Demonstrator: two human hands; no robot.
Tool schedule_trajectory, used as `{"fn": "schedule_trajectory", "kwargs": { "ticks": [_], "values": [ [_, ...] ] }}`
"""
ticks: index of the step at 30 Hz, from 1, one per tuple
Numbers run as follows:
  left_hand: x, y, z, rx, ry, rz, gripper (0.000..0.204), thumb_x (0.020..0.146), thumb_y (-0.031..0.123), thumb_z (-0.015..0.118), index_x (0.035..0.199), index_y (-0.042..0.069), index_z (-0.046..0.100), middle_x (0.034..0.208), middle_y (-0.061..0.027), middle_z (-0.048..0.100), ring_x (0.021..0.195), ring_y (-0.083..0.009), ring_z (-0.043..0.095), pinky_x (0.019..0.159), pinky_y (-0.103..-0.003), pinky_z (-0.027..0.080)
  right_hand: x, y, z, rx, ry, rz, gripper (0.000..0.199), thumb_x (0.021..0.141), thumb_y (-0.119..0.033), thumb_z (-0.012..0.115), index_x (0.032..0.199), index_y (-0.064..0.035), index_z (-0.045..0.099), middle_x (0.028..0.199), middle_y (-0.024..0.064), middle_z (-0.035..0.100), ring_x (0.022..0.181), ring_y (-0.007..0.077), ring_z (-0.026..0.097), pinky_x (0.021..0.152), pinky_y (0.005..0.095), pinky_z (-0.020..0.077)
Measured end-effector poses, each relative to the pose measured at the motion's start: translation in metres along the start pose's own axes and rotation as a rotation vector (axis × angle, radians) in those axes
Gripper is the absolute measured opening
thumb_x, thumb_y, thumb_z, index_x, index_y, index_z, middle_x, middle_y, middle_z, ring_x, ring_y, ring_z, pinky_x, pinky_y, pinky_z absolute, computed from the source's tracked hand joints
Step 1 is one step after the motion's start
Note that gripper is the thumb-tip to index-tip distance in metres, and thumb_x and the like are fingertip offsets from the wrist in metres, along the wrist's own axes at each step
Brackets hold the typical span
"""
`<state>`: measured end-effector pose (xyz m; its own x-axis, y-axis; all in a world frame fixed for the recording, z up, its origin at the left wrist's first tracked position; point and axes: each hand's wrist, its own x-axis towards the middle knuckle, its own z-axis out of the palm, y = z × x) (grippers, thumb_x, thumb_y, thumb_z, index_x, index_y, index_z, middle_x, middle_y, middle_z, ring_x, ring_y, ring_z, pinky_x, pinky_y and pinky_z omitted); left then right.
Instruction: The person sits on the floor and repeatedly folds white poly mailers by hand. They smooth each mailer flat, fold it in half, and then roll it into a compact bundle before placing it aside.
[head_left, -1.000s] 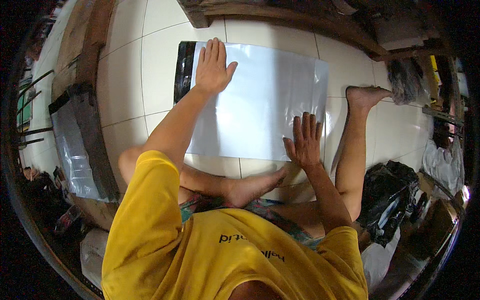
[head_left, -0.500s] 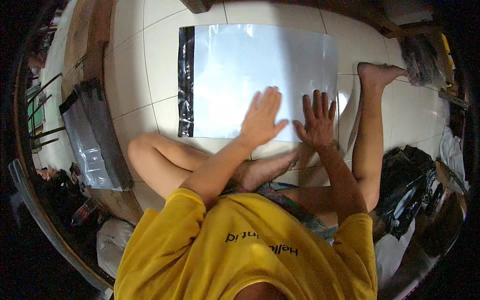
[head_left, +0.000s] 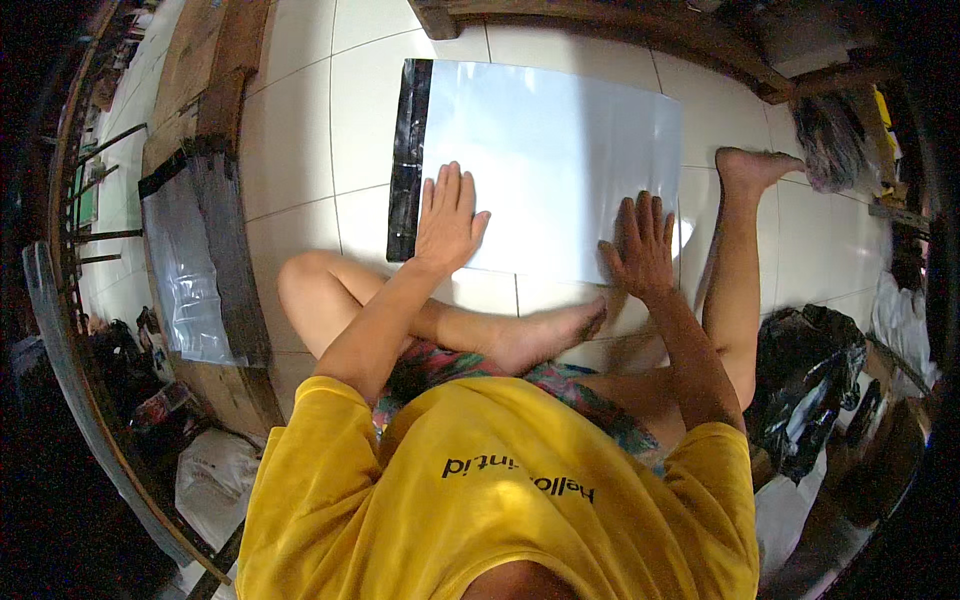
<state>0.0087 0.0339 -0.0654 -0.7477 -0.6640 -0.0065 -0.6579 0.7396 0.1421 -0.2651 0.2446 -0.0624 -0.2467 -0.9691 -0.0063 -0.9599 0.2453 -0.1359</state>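
Note:
A large pale plastic mailer bag (head_left: 530, 160) lies flat on the tiled floor in front of me, a black strip along its left edge. My left hand (head_left: 448, 218) rests flat on its near left part, beside the black strip, fingers stretched out. On the near right corner of the bag lies my right hand (head_left: 641, 246), palm down with the fingers spread. Neither hand grips anything. A shadow falls across the right half of the bag.
To the left, a stack of grey mailer bags (head_left: 195, 270) lies on a wooden board (head_left: 190, 90). A wooden beam (head_left: 620, 35) runs along the far side. Crumpled black plastic (head_left: 808, 375) sits at my right, near my outstretched leg (head_left: 738, 260).
My left hand has slid leftward over the bag, from its middle to near the black strip. My right hand stays at the near right corner. The whole view has shifted slightly.

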Motion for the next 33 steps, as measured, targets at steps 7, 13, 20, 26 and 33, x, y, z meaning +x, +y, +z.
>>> {"fn": "schedule_trajectory", "kwargs": {
  "ticks": [7, 13, 20, 26, 33],
  "values": [
    [-0.019, 0.059, -0.024, -0.107, -0.158, 0.598, 0.036, 0.08, 0.034, 0.073, 0.105, 0.01, 0.063, 0.116, -0.009, 0.06, 0.109, -0.0265, 0.056, 0.093, -0.044, 0.046, -0.005, -0.084, -0.029, 0.048, -0.263, -0.321, 0.027, 0.081, -0.021, 0.067, 0.104, -0.0069, 0.061, 0.106, 0.0122, 0.058, 0.103, 0.0298, 0.057, 0.083, 0.0428, 0.0534],
    [-0.023, 0.056, 0.002, 0.047, -0.043, 0.635, 0.029, 0.076, 0.025, 0.07, 0.1, 0.009, 0.062, 0.106, -0.0069, 0.061, 0.1, -0.0228, 0.06, 0.08, -0.036, 0.053, -0.007, -0.101, -0.008, -0.109, -0.157, -0.317, 0.02, 0.081, -0.015, 0.064, 0.099, -0.0071, 0.06, 0.097, 0.0086, 0.057, 0.094, 0.0237, 0.059, 0.072, 0.0362, 0.056],
    [-0.023, 0.054, -0.012, -0.065, -0.081, 0.631, 0.034, 0.08, 0.026, 0.07, 0.105, 0.005, 0.064, 0.11, -0.0089, 0.06, 0.106, -0.0255, 0.057, 0.094, -0.042, 0.048, 0.003, -0.097, -0.005, -0.214, -0.227, -0.312, 0.023, 0.081, -0.017, 0.065, 0.101, -0.0079, 0.059, 0.099, 0.0077, 0.057, 0.096, 0.0211, 0.058, 0.074, 0.036, 0.0525],
    [-0.023, 0.055, -0.028, 0.122, -0.053, 0.76, 0.067, 0.078, 0.04, 0.074, 0.13, 0.005, 0.052, 0.138, -0.0112, 0.052, 0.136, -0.0281, 0.043, 0.121, -0.052, 0.024, 0.012, -0.089, -0.035, -0.207, -0.077, -0.494, 0.017, 0.081, -0.017, 0.064, 0.096, -0.0098, 0.057, 0.098, 0.007, 0.056, 0.092, 0.0235, 0.057, 0.077, 0.0368, 0.0467],
    [-0.007, 0.041, -0.014, 0.002, -0.041, 0.847, 0.043, 0.081, 0.036, 0.072, 0.111, 0.008, 0.059, 0.124, -0.0081, 0.057, 0.125, -0.0248, 0.049, 0.117, -0.05, 0.03, 0.019, -0.082, -0.013, -0.082, -0.326, -0.382, 0.018, 0.084, -0.019, 0.062, 0.1, -0.0105, 0.063, 0.103, 0.0081, 0.059, 0.102, 0.0253, 0.058, 0.083, 0.0442, 0.0514]
  ]
}}
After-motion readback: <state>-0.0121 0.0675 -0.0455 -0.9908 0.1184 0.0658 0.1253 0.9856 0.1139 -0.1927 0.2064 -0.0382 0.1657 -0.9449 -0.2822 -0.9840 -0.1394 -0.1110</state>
